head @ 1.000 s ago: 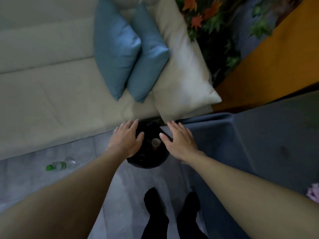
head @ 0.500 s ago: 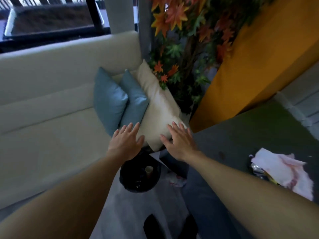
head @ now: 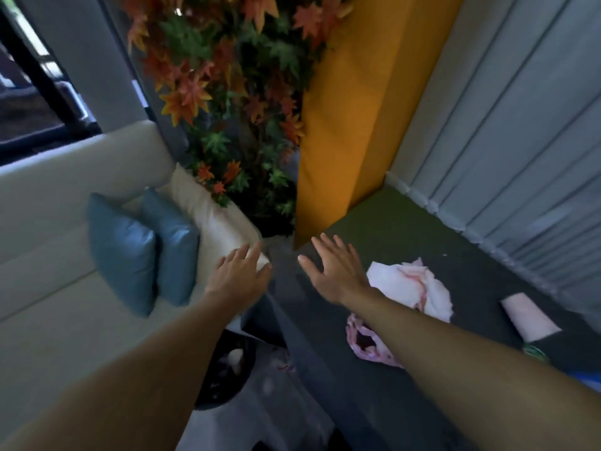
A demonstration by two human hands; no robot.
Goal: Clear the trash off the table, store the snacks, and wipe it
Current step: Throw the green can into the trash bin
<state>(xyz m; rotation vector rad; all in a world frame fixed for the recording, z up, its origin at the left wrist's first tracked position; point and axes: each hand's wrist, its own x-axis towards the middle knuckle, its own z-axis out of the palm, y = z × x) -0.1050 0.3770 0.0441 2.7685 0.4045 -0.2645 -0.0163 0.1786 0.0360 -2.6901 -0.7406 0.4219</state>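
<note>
A dark grey table [head: 383, 236] fills the right side. On it lie a crumpled white and pink cloth [head: 419, 288], a pink plastic bag [head: 367, 348] partly under my right forearm, and a pale pink packet [head: 530, 317]. My right hand [head: 335, 271] hovers open over the table's left part, just left of the cloth. My left hand [head: 240, 275] is open past the table's left edge, in front of a cream cushion. A black bin [head: 224, 375] with a paper cup [head: 234, 357] inside stands on the floor below my left forearm.
A cream sofa [head: 48, 249] with two blue cushions [head: 143, 252] lies to the left. An orange-leaved plant [head: 227, 102] and a yellow panel [head: 354, 125] stand behind the table's far corner. Grey ribbed wall panels [head: 520, 141] border the table on the right. Green and blue items [head: 540, 353] peek out at the right edge.
My view has risen and swung right, from the bin on the floor to the tabletop. Both open hands lifted away from above the bin; the right one now hangs over the table.
</note>
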